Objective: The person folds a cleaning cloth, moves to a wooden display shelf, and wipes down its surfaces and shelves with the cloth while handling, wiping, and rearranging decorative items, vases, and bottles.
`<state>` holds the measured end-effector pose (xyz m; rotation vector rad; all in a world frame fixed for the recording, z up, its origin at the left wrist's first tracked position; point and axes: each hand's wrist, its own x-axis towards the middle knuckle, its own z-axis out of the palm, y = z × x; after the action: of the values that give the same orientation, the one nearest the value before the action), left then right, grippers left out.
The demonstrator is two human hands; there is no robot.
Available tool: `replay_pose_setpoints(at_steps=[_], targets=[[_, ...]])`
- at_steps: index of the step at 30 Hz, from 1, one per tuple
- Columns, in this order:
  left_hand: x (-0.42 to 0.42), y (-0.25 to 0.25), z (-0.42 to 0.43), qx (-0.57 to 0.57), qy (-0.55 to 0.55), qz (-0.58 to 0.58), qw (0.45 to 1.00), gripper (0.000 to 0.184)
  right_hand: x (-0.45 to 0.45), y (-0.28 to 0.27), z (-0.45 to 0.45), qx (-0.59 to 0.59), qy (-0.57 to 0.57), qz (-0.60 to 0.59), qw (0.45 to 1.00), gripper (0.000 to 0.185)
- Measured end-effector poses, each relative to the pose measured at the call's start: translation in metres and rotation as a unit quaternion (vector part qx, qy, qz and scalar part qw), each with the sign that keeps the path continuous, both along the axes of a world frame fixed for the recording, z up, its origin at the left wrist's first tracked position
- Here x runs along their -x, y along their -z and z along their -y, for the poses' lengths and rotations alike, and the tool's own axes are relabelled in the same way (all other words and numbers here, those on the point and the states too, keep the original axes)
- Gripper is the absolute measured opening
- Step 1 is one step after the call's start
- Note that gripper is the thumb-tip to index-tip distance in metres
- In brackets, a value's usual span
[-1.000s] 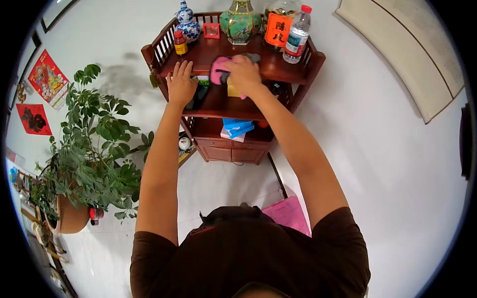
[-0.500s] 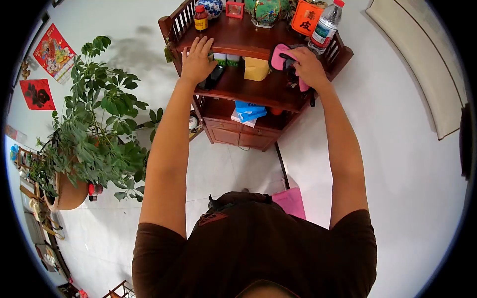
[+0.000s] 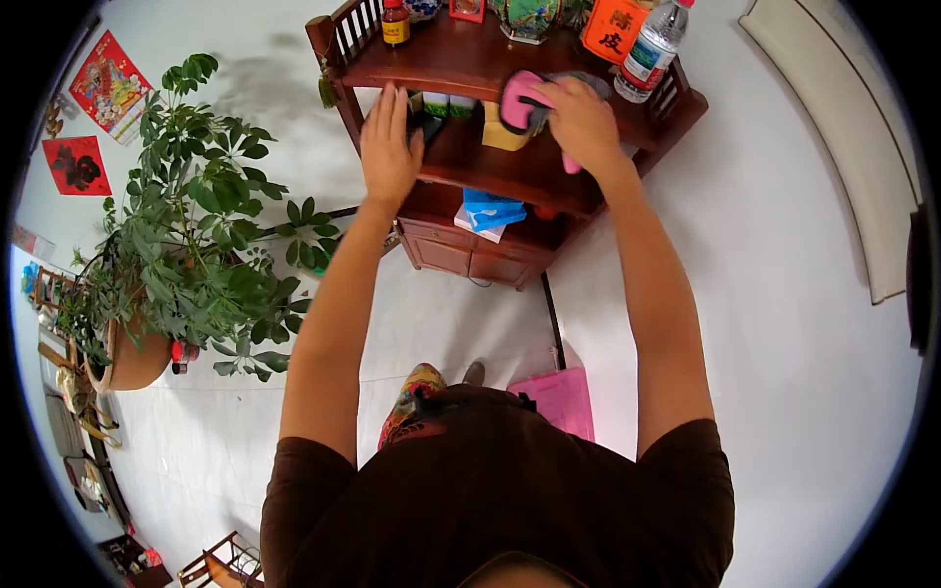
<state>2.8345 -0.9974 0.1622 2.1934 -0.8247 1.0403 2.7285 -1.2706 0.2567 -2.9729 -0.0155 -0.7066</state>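
Note:
My right hand (image 3: 585,122) grips a pink and grey cloth (image 3: 524,98) at the front edge of the upper shelf (image 3: 441,73) of a dark red wooden cabinet. One fold of the cloth hangs below my fingers. On the left, my left hand (image 3: 390,157) has its fingers stretched out and together near the left end of that shelf's edge, holding nothing. Whether its fingertips touch the wood I cannot tell. Behind the cloth, a yellow paper item (image 3: 502,132) shows in the middle compartment.
A water bottle (image 3: 652,54), an orange box (image 3: 615,29), a green vase (image 3: 526,18) and a red-capped jar (image 3: 395,24) stand on top. Blue packets (image 3: 492,209) lie lower down. A large potted plant (image 3: 211,235) stands left; a pink dustpan (image 3: 564,397) is on the floor.
My right hand has moved left along the shelf with the cloth. My left hand has come down off the shelf top to its front edge. The view has shifted slightly.

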Motion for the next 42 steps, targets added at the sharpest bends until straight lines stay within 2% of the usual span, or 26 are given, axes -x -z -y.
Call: replay_pose_setpoints(at_steps=[3, 4, 8, 13, 15, 17, 18, 19, 23, 42], targets=[[0.015, 0.049, 0.000, 0.006, 0.055, -0.027, 0.998, 0.075, 0.019, 0.007, 0.026, 0.017, 0.020, 0.055, 0.998, 0.040], [0.018, 0.058, 0.002, 0.013, 0.075, -0.074, 0.994, 0.074, 0.023, 0.009, 0.027, 0.027, 0.019, 0.080, 0.996, 0.038], [-0.013, 0.094, 0.021, 0.029, 0.053, -0.167, 0.984, 0.071, 0.022, 0.006, 0.011, 0.065, 0.075, 0.078, 0.992, 0.034], [-0.087, 0.084, 0.069, 0.056, -0.022, -0.220, 0.974, 0.064, 0.004, 0.009, -0.005, 0.094, 0.066, 0.100, 0.988, 0.033], [-0.122, 0.076, 0.081, -0.031, -0.029, -0.300, 0.953, 0.058, 0.004, 0.011, -0.005, 0.096, 0.066, 0.104, 0.988, 0.034], [-0.171, 0.090, 0.096, -0.142, -0.025, -0.352, 0.925, 0.052, 0.006, 0.008, -0.003, 0.076, 0.056, 0.084, 0.992, 0.039], [-0.243, 0.197, 0.128, -0.035, -0.048, -0.266, 0.962, 0.046, 0.007, 0.006, -0.002, 0.073, 0.051, 0.082, 0.993, 0.041], [-0.237, 0.171, 0.126, -0.122, -0.029, -0.330, 0.936, 0.046, 0.007, 0.006, -0.001, 0.070, 0.047, 0.078, 0.993, 0.042], [-0.241, 0.140, 0.135, -0.118, 0.008, -0.362, 0.925, 0.046, 0.008, 0.003, -0.004, 0.052, 0.050, 0.066, 0.995, 0.047], [-0.233, 0.123, 0.130, -0.081, 0.073, -0.364, 0.925, 0.046, 0.007, 0.007, -0.006, 0.059, 0.063, 0.078, 0.993, 0.055]])
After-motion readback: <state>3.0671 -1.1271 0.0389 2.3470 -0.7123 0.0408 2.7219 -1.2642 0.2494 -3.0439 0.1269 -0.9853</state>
